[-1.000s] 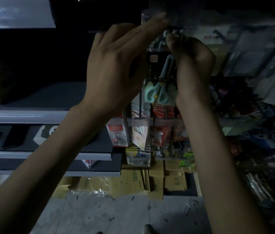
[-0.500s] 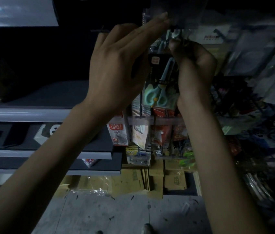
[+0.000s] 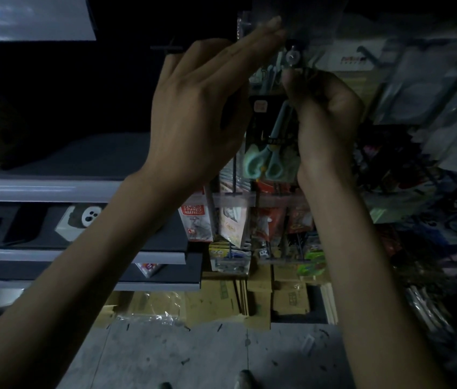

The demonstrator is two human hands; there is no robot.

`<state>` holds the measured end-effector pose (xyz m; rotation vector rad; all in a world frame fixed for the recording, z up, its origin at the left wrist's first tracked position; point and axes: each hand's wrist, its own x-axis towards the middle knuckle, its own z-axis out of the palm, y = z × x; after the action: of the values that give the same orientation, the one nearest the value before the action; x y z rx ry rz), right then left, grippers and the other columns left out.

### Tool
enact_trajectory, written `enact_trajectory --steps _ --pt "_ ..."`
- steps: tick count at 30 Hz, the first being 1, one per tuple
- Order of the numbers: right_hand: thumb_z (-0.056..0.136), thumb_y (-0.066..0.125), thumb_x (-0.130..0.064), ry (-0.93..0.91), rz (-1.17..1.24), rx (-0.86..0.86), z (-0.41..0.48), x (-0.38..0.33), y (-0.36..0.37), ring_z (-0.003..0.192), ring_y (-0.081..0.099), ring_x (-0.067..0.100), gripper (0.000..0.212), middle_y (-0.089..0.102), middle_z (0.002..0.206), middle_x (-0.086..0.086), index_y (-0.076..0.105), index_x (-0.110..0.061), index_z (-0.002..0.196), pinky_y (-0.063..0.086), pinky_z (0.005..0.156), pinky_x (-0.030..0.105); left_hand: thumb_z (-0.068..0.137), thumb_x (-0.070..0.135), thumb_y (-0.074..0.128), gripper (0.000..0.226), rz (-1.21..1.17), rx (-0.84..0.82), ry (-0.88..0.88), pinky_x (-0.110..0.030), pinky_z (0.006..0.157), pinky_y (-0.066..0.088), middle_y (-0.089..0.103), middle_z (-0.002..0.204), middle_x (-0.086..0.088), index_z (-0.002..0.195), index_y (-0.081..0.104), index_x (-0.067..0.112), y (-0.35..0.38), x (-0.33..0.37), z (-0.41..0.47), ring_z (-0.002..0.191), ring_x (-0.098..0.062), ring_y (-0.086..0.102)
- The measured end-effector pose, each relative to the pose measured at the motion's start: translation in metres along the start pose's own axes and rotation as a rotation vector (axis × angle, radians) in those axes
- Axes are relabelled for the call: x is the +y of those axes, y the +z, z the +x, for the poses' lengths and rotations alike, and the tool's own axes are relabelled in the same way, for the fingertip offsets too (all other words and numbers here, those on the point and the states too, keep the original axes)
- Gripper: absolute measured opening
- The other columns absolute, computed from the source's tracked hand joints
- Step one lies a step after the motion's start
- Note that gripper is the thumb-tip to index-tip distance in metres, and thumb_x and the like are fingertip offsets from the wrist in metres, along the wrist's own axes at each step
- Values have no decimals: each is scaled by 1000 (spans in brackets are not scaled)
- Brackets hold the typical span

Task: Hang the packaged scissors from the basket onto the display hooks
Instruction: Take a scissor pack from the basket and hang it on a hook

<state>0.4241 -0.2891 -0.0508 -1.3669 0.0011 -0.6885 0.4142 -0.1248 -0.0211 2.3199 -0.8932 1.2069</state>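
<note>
A packaged pair of scissors [image 3: 268,153] with mint-green handles on a dark card hangs between my two raised hands. My right hand [image 3: 325,113] pinches the top of the package just under the round tip of a display hook [image 3: 292,56]. My left hand [image 3: 202,113] is beside the package on the left, its straight fingers touching a clear price-tag holder [image 3: 300,21] above the hook. The basket is out of view.
Other packaged goods hang on hooks below [image 3: 232,220] and to the right [image 3: 423,88]. Grey shelves [image 3: 39,189] with dark boxes run along the left. Flattened cardboard [image 3: 221,299] lies at the foot of the rack on the concrete floor.
My right hand and the scissors package have shifted slightly down. The hook's tip now shows above my right fingers. My left hand has barely moved.
</note>
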Motion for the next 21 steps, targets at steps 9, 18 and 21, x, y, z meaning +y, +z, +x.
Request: enact_trajectory --steps 9,18,21 --pt "92 75 -11 -19 67 -9 13 -4 6 85 67 6 7 73 84 -1 72 -6 90 53 78 22 98 6 53 54 -3 -11 0 -25 90 30 58 153 5 151 56 17 -1 1 1 124 -21 61" --pt "99 65 -12 -30 7 -58 12 -7 7 85 68 2 4 71 86 -6 66 -13 95 53 79 20 99 4 54 54 -22 -29 18 -27 90 34 55 156 4 151 56 17 1 2 -2 126 -21 61" --pt "100 65 -17 -42 -35 -82 10 -5 4 88 67 5 8 69 87 -7 63 -19 93 53 81 24 97 2 55 55 -66 -39 7 -32 92 39 55 156 3 150 57 16 1 4 -3 127 -21 61"
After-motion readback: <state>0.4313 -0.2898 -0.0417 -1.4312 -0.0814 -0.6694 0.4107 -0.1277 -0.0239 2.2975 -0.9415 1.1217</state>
